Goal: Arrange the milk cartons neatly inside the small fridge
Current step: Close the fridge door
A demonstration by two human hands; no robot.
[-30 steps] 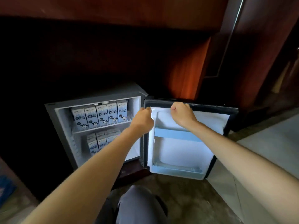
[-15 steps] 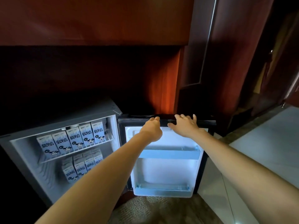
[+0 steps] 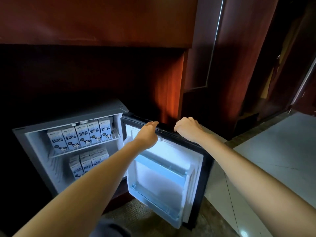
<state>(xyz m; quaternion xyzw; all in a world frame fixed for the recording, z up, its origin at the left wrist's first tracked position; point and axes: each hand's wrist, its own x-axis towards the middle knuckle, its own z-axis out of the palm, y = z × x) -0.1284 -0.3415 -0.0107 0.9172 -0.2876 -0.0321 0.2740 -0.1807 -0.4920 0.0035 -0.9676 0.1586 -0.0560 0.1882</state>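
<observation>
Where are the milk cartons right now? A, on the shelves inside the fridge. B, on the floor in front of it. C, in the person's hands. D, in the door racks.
A: the milk cartons stand in a row on the wire shelf and in a group below it inside the fridge. No carton shows in the door, and the left hand and right hand are on the door's top edge.

Hotel-like room: small fridge (image 3: 71,122) under dark wooden cabinetry (image 3: 95,21), tiled floor (image 3: 282,151)
</observation>
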